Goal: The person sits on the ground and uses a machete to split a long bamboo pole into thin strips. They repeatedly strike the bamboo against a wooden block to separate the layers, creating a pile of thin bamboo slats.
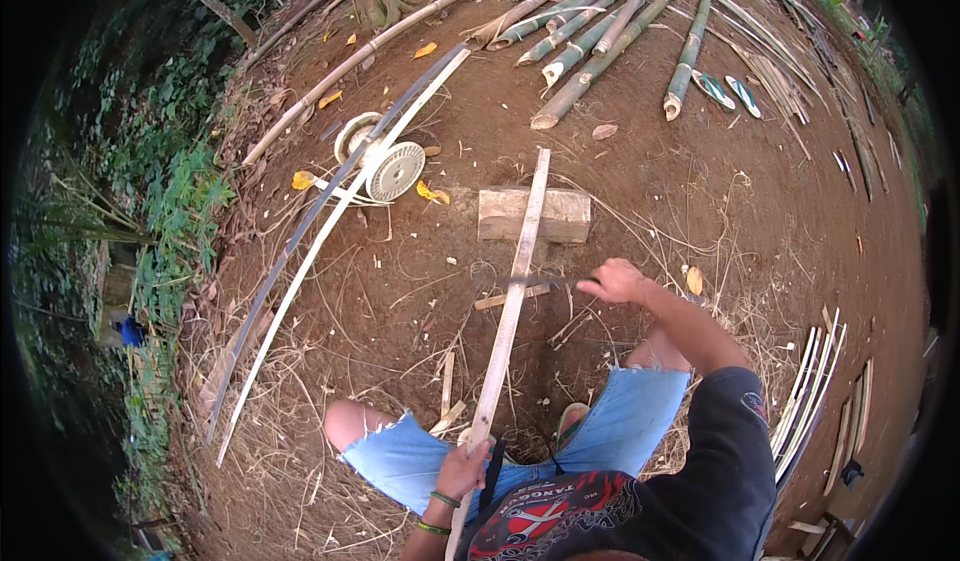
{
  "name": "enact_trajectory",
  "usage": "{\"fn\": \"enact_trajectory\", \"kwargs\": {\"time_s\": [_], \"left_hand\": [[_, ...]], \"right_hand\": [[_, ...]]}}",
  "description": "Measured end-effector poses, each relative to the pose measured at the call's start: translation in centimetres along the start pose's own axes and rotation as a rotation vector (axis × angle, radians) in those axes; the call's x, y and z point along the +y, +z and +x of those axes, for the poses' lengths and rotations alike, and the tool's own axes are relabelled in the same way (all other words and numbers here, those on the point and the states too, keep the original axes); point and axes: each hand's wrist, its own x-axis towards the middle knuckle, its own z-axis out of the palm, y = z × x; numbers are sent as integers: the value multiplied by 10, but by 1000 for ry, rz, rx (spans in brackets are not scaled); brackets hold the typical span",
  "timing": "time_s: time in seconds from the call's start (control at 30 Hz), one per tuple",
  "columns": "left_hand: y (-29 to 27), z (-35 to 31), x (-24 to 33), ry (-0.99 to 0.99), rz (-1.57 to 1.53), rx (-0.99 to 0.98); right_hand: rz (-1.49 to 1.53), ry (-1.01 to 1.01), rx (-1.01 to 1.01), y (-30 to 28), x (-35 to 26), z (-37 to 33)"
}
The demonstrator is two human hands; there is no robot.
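Note:
A long pale bamboo slat (503,346) runs from my lap up and away from me. Its far end lies across a squared wooden block (564,216) on the ground. Near my waist, my left hand (463,471) is wrapped around the slat's near part. My right hand (616,282), out to the right of the slat, is closed on the handle of a knife. The knife's dark blade (555,281) is smeared by motion and extends leftward to the slat, just nearer to me than the block. Whether the blade touches the slat, I cannot tell.
Two long strips (345,199) lean over a pale round ribbed object (396,172) at left. Cut bamboo poles (600,69) lie at the far side beside a pair of flip-flops (728,94). Thin slats (812,396) are stacked at right. Shavings litter the brown soil.

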Motion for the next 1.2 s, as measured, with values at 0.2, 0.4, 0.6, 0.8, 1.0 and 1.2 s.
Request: {"fn": "enact_trajectory", "kwargs": {"time_s": [0.2,0.4,0.6,0.8,1.0,1.2], "left_hand": [[4,0,-1,-12,-157,-42],[10,0,-14,-13,-159,-36],[6,19,-6,31,-172,-36],[13,-2,1,12,-179,-6],[-1,9,12,35,-197,-92],[7,15,10,95,-93,-87]], "right_hand": [[90,243,160,-3,18,18],[-39,-200,95,11,27,-8],[125,92,-165,-7,-41,-21],[-84,-79,228,3,-1,-15],[-48,-192,11,8,-70,-37],[-61,95,233,3,-14,9]]}}
